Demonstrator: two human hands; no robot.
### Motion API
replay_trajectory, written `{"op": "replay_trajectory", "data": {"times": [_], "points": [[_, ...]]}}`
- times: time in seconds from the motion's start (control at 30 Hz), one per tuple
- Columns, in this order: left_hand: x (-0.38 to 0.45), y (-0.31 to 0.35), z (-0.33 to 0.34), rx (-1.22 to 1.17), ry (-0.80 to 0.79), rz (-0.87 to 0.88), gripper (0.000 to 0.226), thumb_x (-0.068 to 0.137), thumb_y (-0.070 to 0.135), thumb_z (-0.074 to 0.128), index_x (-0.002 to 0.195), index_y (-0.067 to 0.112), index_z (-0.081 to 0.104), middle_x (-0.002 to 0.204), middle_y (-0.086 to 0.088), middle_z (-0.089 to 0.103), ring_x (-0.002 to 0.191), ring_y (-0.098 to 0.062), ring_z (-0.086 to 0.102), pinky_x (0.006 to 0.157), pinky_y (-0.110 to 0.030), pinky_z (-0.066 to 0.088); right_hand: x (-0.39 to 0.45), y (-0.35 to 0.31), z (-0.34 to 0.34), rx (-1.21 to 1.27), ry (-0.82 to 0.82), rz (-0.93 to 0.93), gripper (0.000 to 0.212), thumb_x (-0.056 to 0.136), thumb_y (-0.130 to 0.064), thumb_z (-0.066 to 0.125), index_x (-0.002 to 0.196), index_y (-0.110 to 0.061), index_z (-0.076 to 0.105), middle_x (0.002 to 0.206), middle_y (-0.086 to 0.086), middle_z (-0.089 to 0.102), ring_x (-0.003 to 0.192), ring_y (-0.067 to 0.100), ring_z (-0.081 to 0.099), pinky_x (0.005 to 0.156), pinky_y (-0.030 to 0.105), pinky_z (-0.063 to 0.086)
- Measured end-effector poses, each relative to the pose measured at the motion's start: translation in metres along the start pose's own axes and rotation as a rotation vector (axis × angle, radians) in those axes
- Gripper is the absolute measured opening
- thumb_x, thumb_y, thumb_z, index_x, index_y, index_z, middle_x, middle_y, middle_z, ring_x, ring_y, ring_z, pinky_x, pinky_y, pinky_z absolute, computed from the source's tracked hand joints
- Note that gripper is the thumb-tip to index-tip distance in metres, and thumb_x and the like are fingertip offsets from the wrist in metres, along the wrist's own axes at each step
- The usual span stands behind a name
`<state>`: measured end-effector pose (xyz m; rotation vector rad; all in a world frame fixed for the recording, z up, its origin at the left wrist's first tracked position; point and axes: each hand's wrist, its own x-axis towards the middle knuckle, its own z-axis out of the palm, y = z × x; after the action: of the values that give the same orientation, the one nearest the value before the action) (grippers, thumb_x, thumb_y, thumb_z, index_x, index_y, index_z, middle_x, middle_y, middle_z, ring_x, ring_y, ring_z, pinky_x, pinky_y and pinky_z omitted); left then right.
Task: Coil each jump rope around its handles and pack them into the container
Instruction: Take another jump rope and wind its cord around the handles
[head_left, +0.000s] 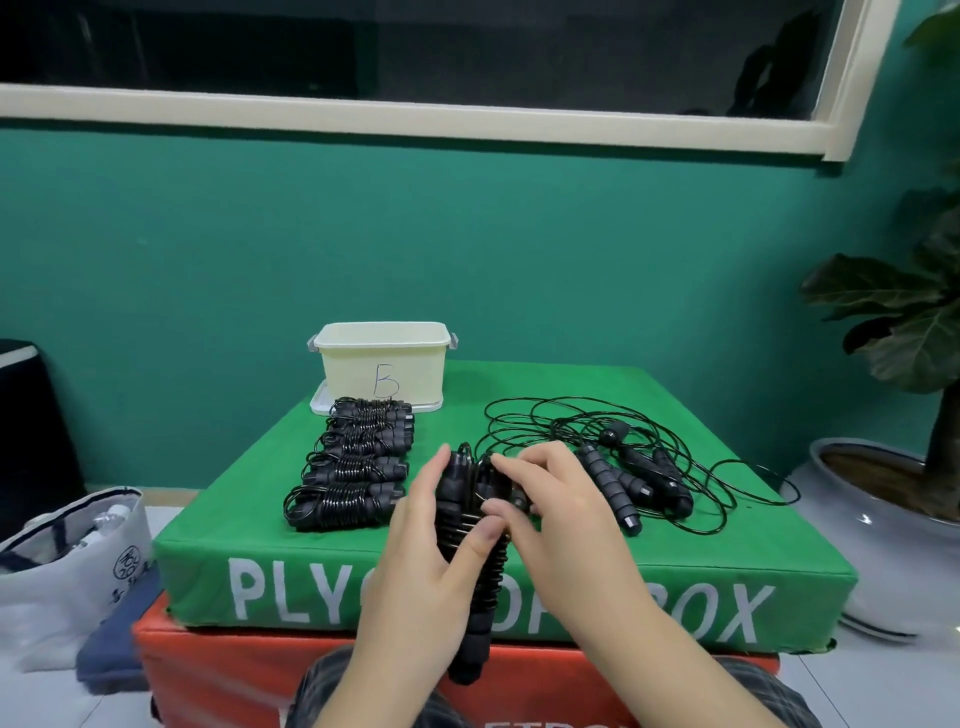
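Two hands work a black rope (470, 525) over the near edge of the green box (519, 582): the left hand (431, 561) grips the paired handles, thumb pressed across the wound coils, and the right hand (550, 499) pinches the cord at the handles' upper end. Four coiled ropes (353, 467) lie in a row on the box's left half, the farthest touching or just in front of the cream container (384, 364), which is marked "B" and stands at the back edge. Loose ropes (639, 467) lie tangled on the right half, handles together, cords looping wide. Below sits an orange box (208, 670). A white bag (67, 561) lies on the floor at left, a potted plant (893, 457) at right.
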<state>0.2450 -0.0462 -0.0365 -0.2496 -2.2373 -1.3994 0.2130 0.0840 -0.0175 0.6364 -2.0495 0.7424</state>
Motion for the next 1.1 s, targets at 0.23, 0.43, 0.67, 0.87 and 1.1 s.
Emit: {"op": "replay_trajectory", "data": {"times": [0.23, 0.43, 0.67, 0.87, 1.1], "points": [[0.0, -0.002, -0.001, 0.035, -0.017, -0.022, 0.046, 0.071, 0.082, 0.032, 0.113, 0.085, 0.013, 0.107, 0.021, 0.046, 0.093, 0.012, 0.05, 0.073, -0.01, 0.039, -0.002, -0.001, 0.014, -0.041, 0.113, -0.162, 0.014, 0.082, -0.005, 0.06, 0.094, -0.005, 0.068, 0.079, 0.003, 0.057, 0.076, 0.016, 0.045, 0.066, 0.024, 0.039], [0.001, 0.001, -0.003, -0.104, 0.068, 0.043, 0.037, 0.085, 0.066, 0.024, 0.12, 0.071, 0.036, 0.114, 0.037, 0.046, 0.11, 0.02, 0.042, 0.083, 0.003, 0.029, -0.009, 0.0, 0.01, 0.127, 0.214, -0.197, 0.021, 0.087, -0.01, 0.06, 0.106, -0.012, 0.069, 0.079, -0.002, 0.06, 0.071, 0.016, 0.051, 0.066, 0.025, 0.045], [0.009, 0.007, -0.008, -0.373, 0.18, -0.167, 0.013, 0.087, 0.039, 0.046, 0.091, 0.036, 0.057, 0.087, 0.014, 0.067, 0.084, 0.015, 0.058, 0.075, -0.007, 0.042, -0.011, -0.006, 0.01, 0.237, 0.206, -0.235, 0.025, 0.085, -0.007, 0.065, 0.108, -0.014, 0.072, 0.091, -0.009, 0.069, 0.082, 0.012, 0.053, 0.073, 0.025, 0.047], [0.007, 0.007, -0.003, -0.374, 0.216, -0.162, 0.019, 0.097, 0.027, 0.042, 0.094, 0.025, 0.061, 0.083, 0.014, 0.068, 0.077, 0.009, 0.059, 0.065, -0.004, 0.04, -0.01, -0.006, 0.007, 0.399, 0.131, -0.008, 0.027, 0.085, -0.027, 0.064, 0.112, -0.03, 0.068, 0.104, -0.02, 0.068, 0.095, 0.005, 0.057, 0.084, 0.02, 0.046], [0.007, 0.006, -0.004, -0.408, 0.347, -0.22, 0.032, 0.094, 0.042, 0.036, 0.102, 0.022, 0.06, 0.093, 0.005, 0.066, 0.085, -0.005, 0.061, 0.073, -0.024, 0.043, -0.008, -0.015, 0.007, 0.589, -0.224, 0.425, 0.031, 0.096, -0.015, 0.056, 0.107, -0.043, 0.062, 0.105, -0.031, 0.065, 0.106, -0.012, 0.057, 0.093, 0.012, 0.042]]}}
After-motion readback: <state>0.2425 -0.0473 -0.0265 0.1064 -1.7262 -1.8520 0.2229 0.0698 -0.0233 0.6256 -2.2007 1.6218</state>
